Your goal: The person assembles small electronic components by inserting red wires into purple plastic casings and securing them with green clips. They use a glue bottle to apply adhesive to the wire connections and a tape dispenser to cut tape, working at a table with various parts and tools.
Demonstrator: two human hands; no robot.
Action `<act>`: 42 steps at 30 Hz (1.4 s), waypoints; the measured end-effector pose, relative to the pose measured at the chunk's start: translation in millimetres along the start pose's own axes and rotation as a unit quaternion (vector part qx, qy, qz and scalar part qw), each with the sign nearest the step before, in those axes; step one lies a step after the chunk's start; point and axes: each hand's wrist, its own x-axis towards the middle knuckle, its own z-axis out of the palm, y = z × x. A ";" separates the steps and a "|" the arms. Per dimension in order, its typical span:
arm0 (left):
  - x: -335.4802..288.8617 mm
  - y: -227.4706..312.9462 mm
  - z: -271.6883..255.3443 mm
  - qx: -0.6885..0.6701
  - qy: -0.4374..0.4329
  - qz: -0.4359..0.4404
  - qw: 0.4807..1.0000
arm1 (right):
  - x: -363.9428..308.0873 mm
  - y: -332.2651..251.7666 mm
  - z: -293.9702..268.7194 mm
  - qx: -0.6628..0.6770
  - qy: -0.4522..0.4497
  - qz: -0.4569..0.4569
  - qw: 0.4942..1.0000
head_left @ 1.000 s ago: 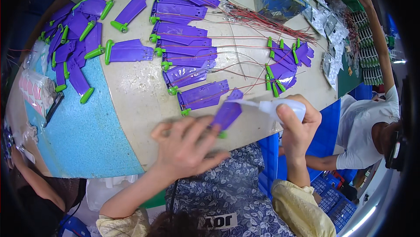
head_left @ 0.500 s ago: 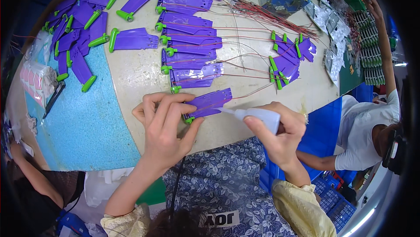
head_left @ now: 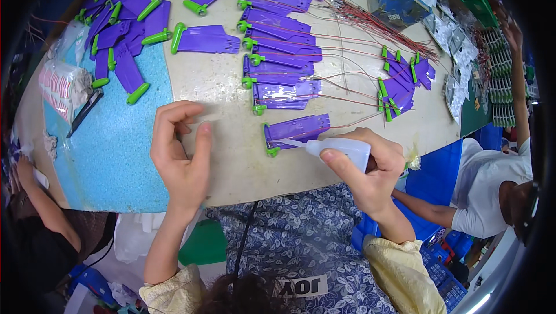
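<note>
A white squeeze bottle [head_left: 343, 150] with a thin nozzle is gripped in my right hand [head_left: 373, 178]. Its tip lies over a flat purple plastic blade [head_left: 307, 126] with a green end, near that end. A thin red wire runs along the blade and off to the right. My left hand [head_left: 182, 160] is off to the left of the blade, above the table by the blue mat [head_left: 139, 181]. Its fingers are loosely curled and apart from the thumb, and nothing shows in them. Beyond, a column of similar wired blades [head_left: 284, 62] lies overlapping.
A heap of purple blades [head_left: 133, 30] lies at the far left, two single ones beside it. Red wires [head_left: 376, 27] are bundled at the far right, near silvery bags [head_left: 454, 88]. Other purple-green parts [head_left: 399, 88] lie right. Co-workers sit at both sides; one wears a white shirt [head_left: 492, 178].
My left hand has let go of the purple blade and moved left. The bottle's tip has shifted along the blade toward its green end. The whole view has swung slightly.
</note>
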 end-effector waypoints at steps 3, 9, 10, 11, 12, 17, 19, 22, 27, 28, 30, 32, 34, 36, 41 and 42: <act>-1.2 0.3 0.9 0.004 -0.006 0.021 1.000 | 3.0 -1.3 3.9 -0.035 -0.014 -0.008 0.999; 3.7 -3.9 3.2 -0.035 -0.005 0.022 0.999 | 14.4 -4.8 1.0 -0.048 0.022 -0.059 0.997; 5.7 -4.1 3.0 -0.043 -0.005 0.014 0.999 | 18.0 -5.3 2.3 -0.042 0.028 -0.048 0.998; 7.5 -4.1 3.0 -0.050 -0.006 0.005 0.999 | 21.7 -5.9 4.4 -0.036 0.033 -0.037 0.998; 9.1 -3.9 3.0 -0.058 -0.006 -0.003 0.998 | 25.9 -6.3 6.6 -0.030 0.039 -0.026 0.998; 14.4 -3.5 2.4 -0.046 -0.020 0.007 0.999 | 43.9 -1.0 24.2 -0.042 0.053 -0.032 0.997; 15.4 -4.3 1.9 -0.038 -0.026 0.010 0.999 | 46.9 -1.0 25.0 -0.054 0.042 -0.035 0.997; 18.8 -3.1 0.7 -0.027 -0.033 0.012 0.999 | 50.8 -7.3 23.4 -0.047 0.049 -0.029 0.997; 26.0 -6.0 3.2 -0.017 -0.037 0.030 0.999 | 62.0 -8.1 29.0 -0.045 0.068 -0.042 0.996; 27.5 -5.9 3.5 -0.018 -0.037 0.030 0.999 | 64.9 -10.1 30.6 -0.057 0.064 -0.043 0.995; 29.8 -5.3 4.6 -0.021 -0.038 0.030 0.999 | 69.8 -9.8 34.8 -0.081 0.060 -0.059 0.993; 33.6 -4.2 8.3 -0.016 -0.010 0.048 0.999 | 73.3 -6.7 38.8 -0.107 0.057 -0.087 0.989; 36.4 -4.7 9.7 -0.016 0.004 0.058 0.998 | 73.4 -11.1 36.6 -0.093 0.055 -0.071 0.992; 38.5 -5.7 10.1 -0.020 0.004 0.061 0.998 | 72.8 -15.8 31.4 -0.064 0.054 -0.045 0.995; 59.6 1.6 18.5 0.049 -0.077 0.156 0.984 | 72.1 -15.9 19.7 0.041 0.092 0.018 0.995; 63.5 3.0 21.6 0.043 -0.097 0.160 0.981 | 72.4 -14.8 19.2 0.053 0.101 0.015 0.993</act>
